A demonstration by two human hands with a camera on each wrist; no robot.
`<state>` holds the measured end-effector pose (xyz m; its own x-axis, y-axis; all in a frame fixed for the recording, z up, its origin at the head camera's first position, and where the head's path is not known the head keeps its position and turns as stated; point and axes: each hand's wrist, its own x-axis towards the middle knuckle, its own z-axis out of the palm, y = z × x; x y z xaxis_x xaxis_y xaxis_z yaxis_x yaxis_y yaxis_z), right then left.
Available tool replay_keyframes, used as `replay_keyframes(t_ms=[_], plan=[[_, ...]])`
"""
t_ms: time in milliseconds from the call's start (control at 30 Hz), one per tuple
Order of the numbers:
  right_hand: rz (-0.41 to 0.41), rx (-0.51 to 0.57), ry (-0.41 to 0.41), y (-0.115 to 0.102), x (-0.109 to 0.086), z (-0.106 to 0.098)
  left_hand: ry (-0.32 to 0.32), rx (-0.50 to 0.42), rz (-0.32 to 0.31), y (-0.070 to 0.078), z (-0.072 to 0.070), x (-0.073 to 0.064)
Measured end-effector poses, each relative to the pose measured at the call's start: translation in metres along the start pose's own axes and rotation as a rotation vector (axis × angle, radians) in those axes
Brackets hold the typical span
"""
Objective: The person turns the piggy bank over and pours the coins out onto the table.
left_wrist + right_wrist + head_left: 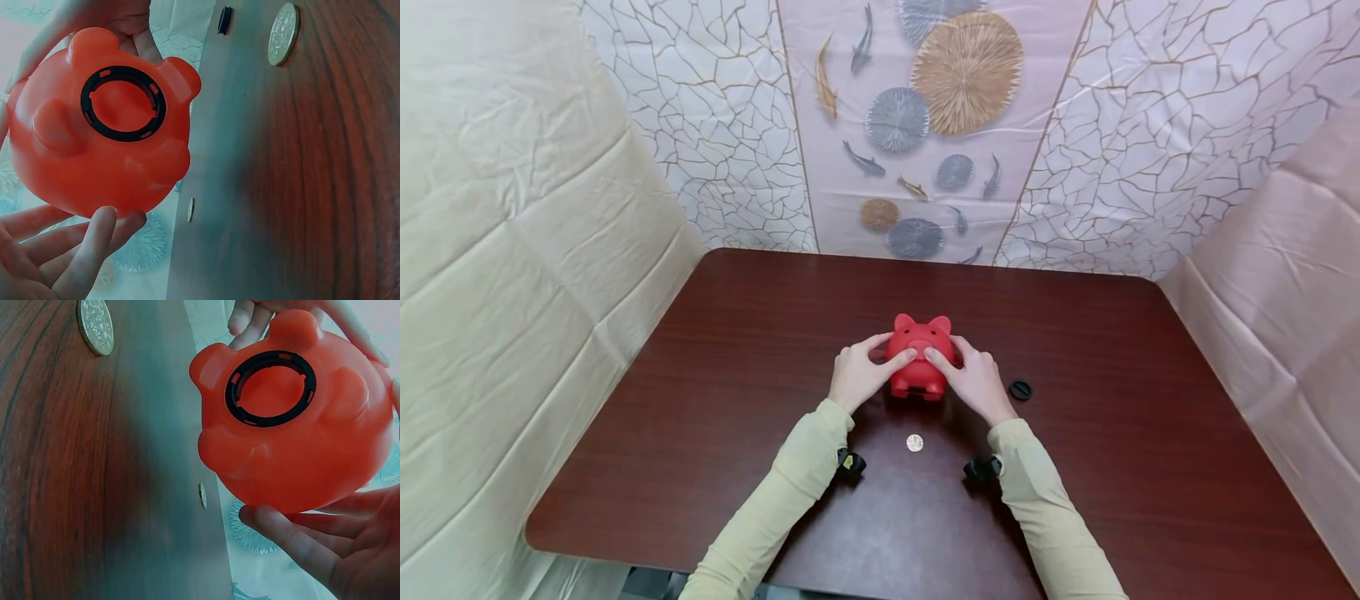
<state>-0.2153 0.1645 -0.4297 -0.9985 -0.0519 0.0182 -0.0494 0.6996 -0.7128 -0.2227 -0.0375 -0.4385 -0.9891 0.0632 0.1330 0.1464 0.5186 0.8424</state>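
Note:
A red piggy bank is held up off the table between both hands, its face toward the person. My left hand grips one side, thumb at the snout. The right hand grips the other side the same way. Both wrist views look at the underside, where a black ring surrounds a round uncovered hole between the stubby legs. On the table in front of the pig lies a coin. A second coin lies farther back, hidden behind the pig in the head view.
A round black plug rests on the table just right of the right hand. The dark brown wooden table has rounded corners. Patterned cloth hangs behind it, with pale fabric at both sides.

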Motion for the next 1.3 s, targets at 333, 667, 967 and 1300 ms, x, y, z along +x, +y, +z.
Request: replay_keyframes(t_ms=[333, 667, 967, 1300], plan=[[-0.009, -0.010, 0.012, -0.001, 0.000, -0.003, -0.001, -0.020, 0.015, 0.002, 0.000, -0.001], [-0.135, 0.087, 0.008, 0.004, 0.000, -0.010, -0.124, -0.218, 0.108, -0.002, 0.000, 0.005], [-0.372, 0.119, 0.004, 0.010, 0.004, -0.009, -0.224, -0.201, 0.259, -0.002, -0.002, 0.008], [-0.696, 0.010, 0.200, 0.010, 0.006, -0.001, -0.066, -0.213, 0.389, -0.002, 0.003, 0.004]])
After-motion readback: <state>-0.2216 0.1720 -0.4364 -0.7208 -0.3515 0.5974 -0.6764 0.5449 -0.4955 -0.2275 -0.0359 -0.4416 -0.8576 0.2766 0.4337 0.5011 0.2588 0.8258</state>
